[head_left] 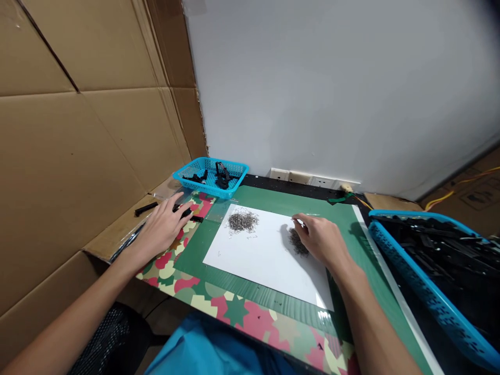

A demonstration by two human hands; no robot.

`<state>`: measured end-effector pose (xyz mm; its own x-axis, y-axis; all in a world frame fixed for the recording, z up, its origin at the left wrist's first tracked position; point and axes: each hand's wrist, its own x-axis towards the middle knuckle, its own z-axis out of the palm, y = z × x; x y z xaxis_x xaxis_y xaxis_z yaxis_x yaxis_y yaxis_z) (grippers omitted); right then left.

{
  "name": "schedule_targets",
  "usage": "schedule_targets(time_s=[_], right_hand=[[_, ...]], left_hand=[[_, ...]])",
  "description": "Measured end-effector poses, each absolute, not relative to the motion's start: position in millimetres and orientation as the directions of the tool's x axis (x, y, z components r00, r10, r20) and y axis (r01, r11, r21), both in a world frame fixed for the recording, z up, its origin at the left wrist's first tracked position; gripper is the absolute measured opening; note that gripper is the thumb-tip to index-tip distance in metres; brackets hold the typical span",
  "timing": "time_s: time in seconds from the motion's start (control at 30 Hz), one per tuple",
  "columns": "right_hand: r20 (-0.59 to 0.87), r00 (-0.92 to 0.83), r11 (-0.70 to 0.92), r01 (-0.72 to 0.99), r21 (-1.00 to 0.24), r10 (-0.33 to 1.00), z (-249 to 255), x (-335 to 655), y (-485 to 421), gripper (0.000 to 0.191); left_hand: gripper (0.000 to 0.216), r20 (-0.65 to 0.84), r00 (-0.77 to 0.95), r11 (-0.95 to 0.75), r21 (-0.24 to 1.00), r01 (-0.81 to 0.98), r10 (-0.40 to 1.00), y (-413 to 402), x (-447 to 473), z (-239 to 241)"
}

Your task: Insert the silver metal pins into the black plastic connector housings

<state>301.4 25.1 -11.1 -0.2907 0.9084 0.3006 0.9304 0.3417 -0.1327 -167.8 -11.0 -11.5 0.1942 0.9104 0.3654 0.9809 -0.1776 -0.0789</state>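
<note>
My left hand is at the table's left side with its fingers spread, over black plastic parts. Its palm faces down and partly hides them. My right hand is above the right part of a white sheet, thumb and forefinger pinched together. A tiny light speck shows at those fingertips, too small to name. Just under this hand lies a dark pile of small wire pieces, partly covered by it. Another pile of small, springlike metal pieces lies at the sheet's upper left, with a few loose bits around it.
A blue basket with a few black parts stands at the back left. At right, a larger blue basket is full of black parts. A long black part lies on cardboard at left. Sockets line the wall.
</note>
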Motion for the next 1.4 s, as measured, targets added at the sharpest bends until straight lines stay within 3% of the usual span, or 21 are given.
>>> schedule_targets(time_s=[0.17,0.27,0.37,0.43,0.57,0.6,0.63,0.73,0.93,1.13,1.27,1.4], right_hand=[[0.318,-0.265,0.328,0.931,-0.160,0.910,-7,300,23,0.030],[0.286,-0.266,0.340,0.906,-0.252,0.920,-2,287,19,0.031],[0.237,-0.311,0.381,0.850,-0.364,0.921,1,263,12,0.028],[0.201,-0.349,0.402,0.817,-0.413,0.915,-1,245,8,0.026],[0.141,-0.341,0.365,0.796,-0.482,0.929,-10,216,0,0.023],[0.132,-0.319,0.341,0.802,-0.490,0.939,-13,212,-1,0.023],[0.124,-0.295,0.316,0.809,-0.495,0.948,-15,209,-3,0.023],[0.100,-0.244,0.261,0.826,-0.499,0.965,-17,203,-5,0.023],[0.036,-0.286,0.270,0.846,-0.459,0.958,-11,206,-4,0.018],[-0.016,-0.364,0.326,0.852,-0.410,0.931,-6,219,-7,0.019],[0.047,-0.304,0.265,0.730,-0.630,0.951,-2,227,-4,0.017],[0.058,-0.266,0.178,0.453,-0.873,0.962,4,234,-1,0.022]], left_hand=[[0.048,0.466,0.185,-0.238,0.057,0.970,0.865,-17,-158,5],[0.047,0.626,0.152,-0.360,0.220,0.907,0.765,-20,-142,12],[0.039,0.690,0.150,-0.577,0.442,0.687,0.708,-20,-114,9],[0.031,0.564,0.192,-0.584,0.683,0.439,0.803,-19,-89,2],[0.029,0.406,0.290,-0.482,0.832,0.274,0.866,-12,-33,-3],[0.032,0.362,0.277,-0.420,0.887,0.191,0.890,-9,-21,-1],[0.032,0.235,0.271,-0.226,0.972,-0.065,0.933,-7,-10,2],[0.037,0.142,0.304,-0.074,0.972,-0.223,0.942,0,10,11],[0.055,0.057,0.326,0.060,0.939,-0.339,0.944,5,4,4],[0.042,0.002,0.292,0.099,0.938,-0.332,0.956,4,-1,-9],[0.037,-0.038,0.309,0.147,0.930,-0.336,0.950,1,2,-5],[0.036,-0.053,0.353,0.168,0.938,-0.304,0.934,-1,1,-3]])
